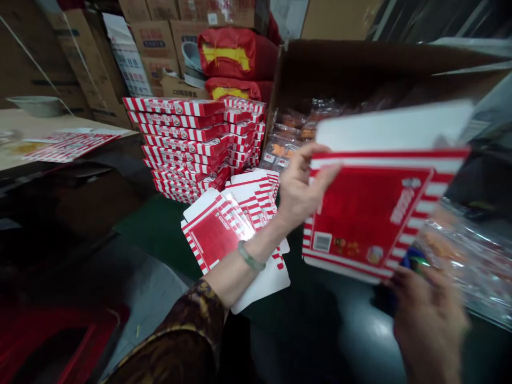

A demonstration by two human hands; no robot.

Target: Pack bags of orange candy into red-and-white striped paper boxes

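Note:
My left hand, with a green bangle on the wrist, pinches the left edge of a red-and-white striped carton. The carton is held up and tilted, its white flap standing open at the top. My right hand is at the carton's lower right corner, its fingers curled but smeared by motion; whether they grip it is unclear. Below my left forearm lies a loose pile of flat striped cartons. Beside the right hand are clear plastic packets with orange contents, and something small, blue and green, that I cannot make out.
Stacks of closed striped boxes stand behind the flat pile. A large open cardboard box holds more clear packets. Red bundles and brown cartons rise at the back. A side table at left bears a bowl and printed sheets.

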